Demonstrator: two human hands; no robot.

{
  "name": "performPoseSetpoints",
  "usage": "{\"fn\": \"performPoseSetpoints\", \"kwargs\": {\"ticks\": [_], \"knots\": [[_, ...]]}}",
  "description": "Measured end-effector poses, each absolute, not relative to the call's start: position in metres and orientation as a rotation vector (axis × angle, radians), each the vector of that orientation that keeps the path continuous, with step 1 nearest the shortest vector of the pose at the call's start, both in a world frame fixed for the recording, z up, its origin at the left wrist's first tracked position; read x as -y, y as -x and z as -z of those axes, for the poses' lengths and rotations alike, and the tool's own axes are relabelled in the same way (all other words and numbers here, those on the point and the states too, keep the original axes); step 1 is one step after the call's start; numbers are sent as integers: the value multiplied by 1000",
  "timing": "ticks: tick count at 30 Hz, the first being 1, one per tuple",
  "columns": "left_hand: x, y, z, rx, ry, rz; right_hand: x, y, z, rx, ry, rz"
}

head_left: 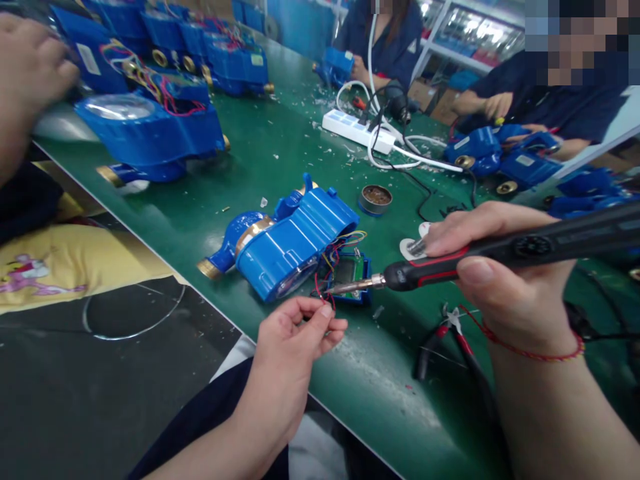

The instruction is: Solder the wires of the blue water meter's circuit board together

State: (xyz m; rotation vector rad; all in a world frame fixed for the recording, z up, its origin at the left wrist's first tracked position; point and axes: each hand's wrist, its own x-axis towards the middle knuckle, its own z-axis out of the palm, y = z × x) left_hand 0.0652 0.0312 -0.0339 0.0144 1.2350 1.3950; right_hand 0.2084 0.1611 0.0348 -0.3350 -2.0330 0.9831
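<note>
My right hand (505, 280) grips a black and red soldering iron (500, 257), its metal tip pointing left at the wires of a small blue circuit module (350, 273). My left hand (300, 333) pinches a thin red wire (320, 293) just below that tip. The module's coloured wires run to a blue water meter (290, 243) with brass ends, lying on its side on the green table (280, 153).
A round solder tin (375, 199) sits behind the meter. Red-handled pliers (450, 340) lie near my right wrist. A white power strip (357, 130) with cables lies farther back. More blue meters (150, 127) crowd the far left. Other people work at top left and across the table.
</note>
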Motion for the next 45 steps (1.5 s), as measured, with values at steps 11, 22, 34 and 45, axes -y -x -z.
{"fn": "performPoseSetpoints", "kwargs": {"ticks": [11, 22, 34, 45], "knots": [[-27, -66, 39, -1222, -30, -1451, -164, -206, -30, 2100, 326, -919], [-27, -67, 40, -1219, -45, -1456, -163, -205, -27, 2171, 370, -762], [-28, -67, 39, -1204, -35, -1463, -164, -204, -27, 2175, 373, -777], [-29, -68, 38, -1192, -14, -1458, -163, -209, -31, 2025, 373, -931]]}}
